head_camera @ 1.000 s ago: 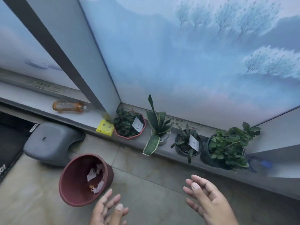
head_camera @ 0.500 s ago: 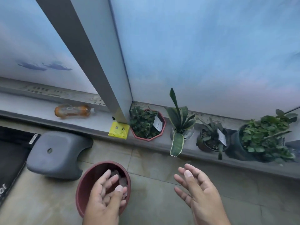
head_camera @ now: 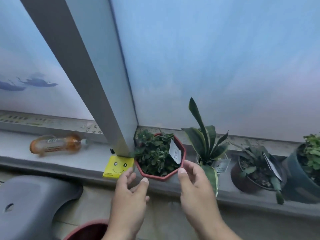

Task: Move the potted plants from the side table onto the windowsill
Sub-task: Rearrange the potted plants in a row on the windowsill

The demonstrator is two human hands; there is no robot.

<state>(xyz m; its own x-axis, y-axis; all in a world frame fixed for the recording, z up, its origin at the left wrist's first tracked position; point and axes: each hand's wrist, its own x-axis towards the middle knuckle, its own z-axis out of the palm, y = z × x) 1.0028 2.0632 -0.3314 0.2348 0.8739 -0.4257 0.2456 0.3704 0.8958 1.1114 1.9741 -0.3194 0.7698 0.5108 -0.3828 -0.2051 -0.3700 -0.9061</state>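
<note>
A red octagonal pot (head_camera: pixel 161 176) of small leafy plant with a white tag stands on the grey windowsill (head_camera: pixel 72 161), beside the window post. My left hand (head_camera: pixel 129 200) reaches to its left front edge, fingers relaxed, thumb near the rim. My right hand (head_camera: pixel 195 191) is at the pot's right front edge, thumb by the rim; neither hand plainly grips it. To the right stand a snake plant (head_camera: pixel 204 144), a dark pot with a tagged succulent (head_camera: pixel 254 168) and a dark green pot (head_camera: pixel 301 172).
A yellow smiley packet (head_camera: pixel 118 166) lies left of the red pot. An orange bottle (head_camera: pixel 55 144) lies on its side further left on the sill. A grey plastic stool (head_camera: pixel 32 203) and a large maroon pot (head_camera: pixel 90 229) sit on the floor below.
The view has moved closer to the sill. Both hands have gone forward from over the floor to either side of the red octagonal pot.
</note>
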